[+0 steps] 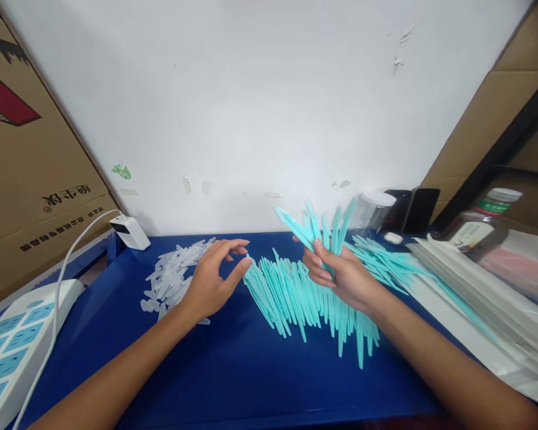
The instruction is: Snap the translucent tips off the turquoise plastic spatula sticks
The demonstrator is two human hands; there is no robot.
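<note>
My right hand [334, 263] is closed around a fanned bunch of slim turquoise plastic sticks [311, 230], their blade-like ends pointing up. It is above a row of similar turquoise sticks [291, 292] laid side by side on the blue table [224, 376]. My left hand [217, 275] hovers at the row's left end, thumb and fingers apart, with nothing visible in it. Behind and partly under that hand lies a heap of small frosted-white plastic pieces [170, 275]. More loose turquoise sticks [381, 260] lie to the right, partly behind my right forearm.
A white power strip [36, 334] and a white charger-like box [130, 232] with a cable are at left. On the right stand a clear lidded jar [373, 212], dark phone-like slabs [421, 210], a labelled bottle [475, 224] and stacked plastic bags [484, 304]. A white wall [269, 119] closes the back.
</note>
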